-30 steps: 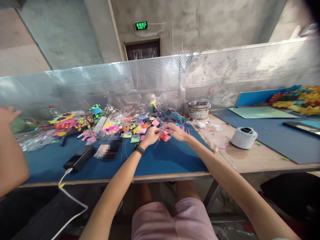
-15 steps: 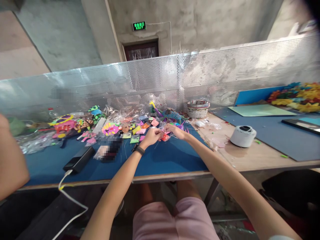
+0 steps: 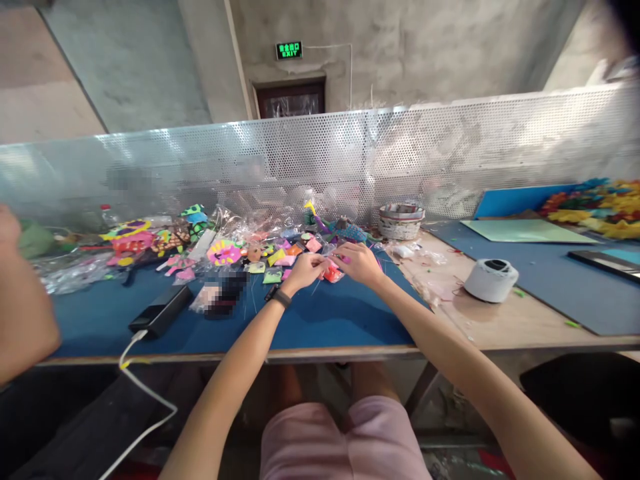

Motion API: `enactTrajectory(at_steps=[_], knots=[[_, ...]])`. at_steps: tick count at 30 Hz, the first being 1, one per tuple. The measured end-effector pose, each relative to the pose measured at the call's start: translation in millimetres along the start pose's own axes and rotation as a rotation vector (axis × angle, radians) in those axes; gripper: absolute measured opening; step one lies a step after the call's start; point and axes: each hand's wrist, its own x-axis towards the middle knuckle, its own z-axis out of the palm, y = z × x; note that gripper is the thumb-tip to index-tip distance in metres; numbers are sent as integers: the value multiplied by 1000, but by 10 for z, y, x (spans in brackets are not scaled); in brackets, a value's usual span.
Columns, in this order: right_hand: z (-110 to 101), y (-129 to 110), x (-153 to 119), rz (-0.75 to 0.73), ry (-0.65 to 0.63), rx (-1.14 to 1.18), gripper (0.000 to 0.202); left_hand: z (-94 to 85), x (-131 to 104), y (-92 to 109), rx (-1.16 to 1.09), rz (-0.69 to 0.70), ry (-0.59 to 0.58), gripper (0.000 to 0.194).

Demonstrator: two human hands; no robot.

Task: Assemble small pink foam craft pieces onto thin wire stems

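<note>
My left hand [image 3: 307, 272], with a dark band at the wrist, is closed in a pinch above the blue mat [image 3: 300, 327]. Close to its right, my right hand [image 3: 361, 263] has its fingers bent and pressed together. A small pinkish bit shows between the fingertips, too small to name. Under and between the hands lies a red-orange packet [image 3: 332, 273]. Just left of my left hand are a green packet [image 3: 273, 275] and a yellow packet [image 3: 277, 257]. A blue dotted animal figure with a yellow-and-purple neck [image 3: 320, 223] stands behind my hands.
Clay-like figures [image 3: 133, 241] and clear wrappers crowd the back left. A black power bank [image 3: 160, 311] with a white cable lies front left. Another person's arm [image 3: 25, 307] is at the left edge. At right are a woven basket [image 3: 400, 222] and a white roll [image 3: 491, 280].
My right hand has turned so that more of its back shows, its fingers bending down toward my left fingertips. My left hand stays nearly in place. The whole view has shifted slightly.
</note>
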Motion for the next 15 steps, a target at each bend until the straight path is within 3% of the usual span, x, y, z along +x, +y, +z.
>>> enactTrajectory(at_steps=[4,7,11,15], knots=[[-27,-54,6,-17,-55,-148,29,-8,-3,4,5,5,1,41],[-1,-63,6,119,-42,-67,36,-18,-3,-2,20,7,-5,41],[59,-23,13,384,-12,323,46,-19,2,-1,12,22,-4,41],[121,37,57,623,-82,768,45,6,6,-12,-2,17,20,39]])
